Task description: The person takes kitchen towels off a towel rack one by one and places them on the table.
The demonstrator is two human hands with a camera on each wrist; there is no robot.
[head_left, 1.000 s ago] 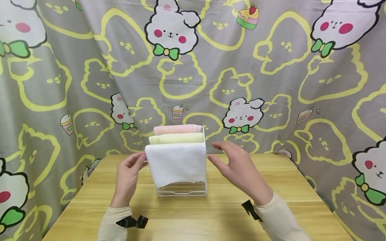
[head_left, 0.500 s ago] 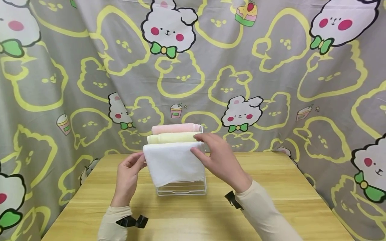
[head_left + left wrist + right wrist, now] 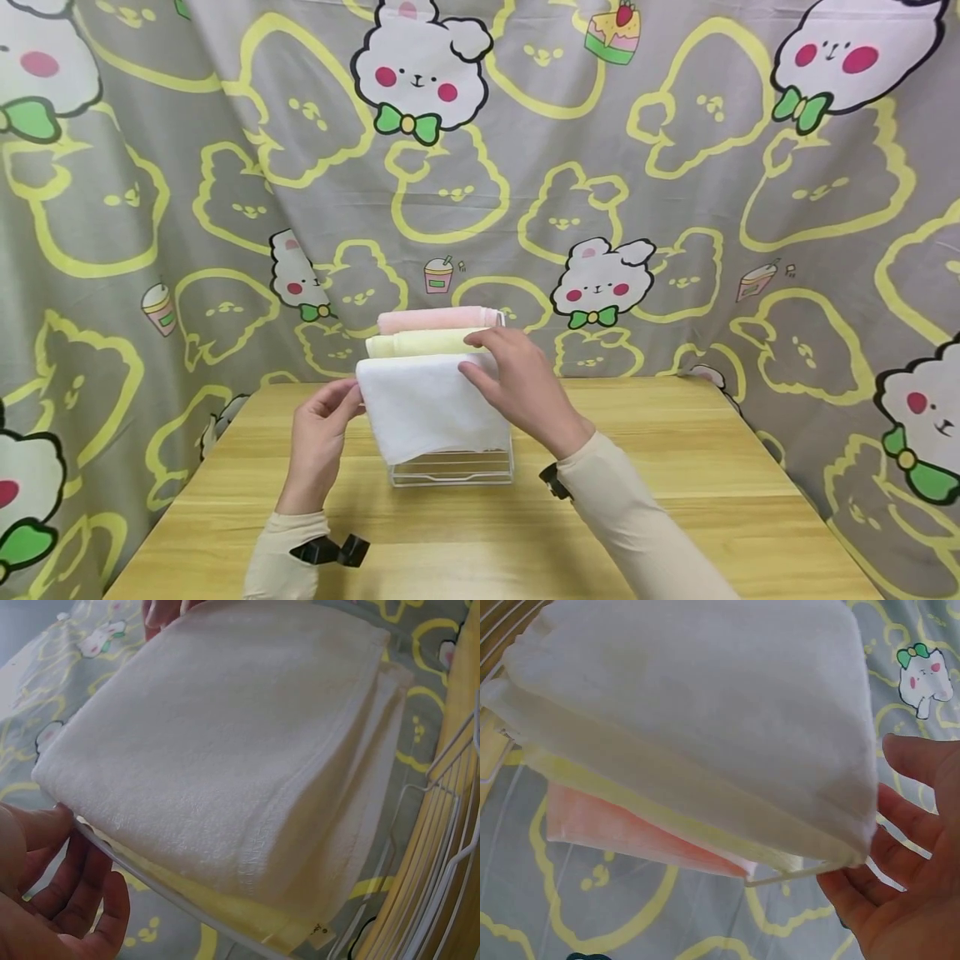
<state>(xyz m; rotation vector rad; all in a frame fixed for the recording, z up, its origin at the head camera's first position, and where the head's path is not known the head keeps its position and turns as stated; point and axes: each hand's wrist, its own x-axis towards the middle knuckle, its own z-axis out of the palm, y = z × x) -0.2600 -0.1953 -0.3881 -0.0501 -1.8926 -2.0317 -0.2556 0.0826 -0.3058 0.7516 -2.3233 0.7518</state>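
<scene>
- On the wood table (image 3: 450, 533), abt. centre: white wire rack (image 3: 453, 479) w/ three towels, one behind another.
- White towel (image 3: 427, 408) in front, folded over top of rack; lower edge uneven, a bit above the bottom wires.
- Yellow towel (image 3: 427, 342) just behind it, pink towel (image 3: 435, 320) at back; both show mostly as top strips in head view.
- L hand (image 3: 318, 437): grip narrow, fingers curled, pinching rack's side wire right by white towel's upper L corner; thumb tip at cloth edge.
- R hand (image 3: 528, 387): at white towel's upper R corner, grip wide, thumb well apart from fingers. Thumb in front of white towel, fingers twd. yellow one; can't tell if fingertips press cloth.
- Both arms in cream sleeves (image 3: 285, 554) w/ black clips (image 3: 330, 551) nr. wrists.
- Behind table: grey curtain (image 3: 517, 212) w/ yellow outlines + white bunnies.
</scene>
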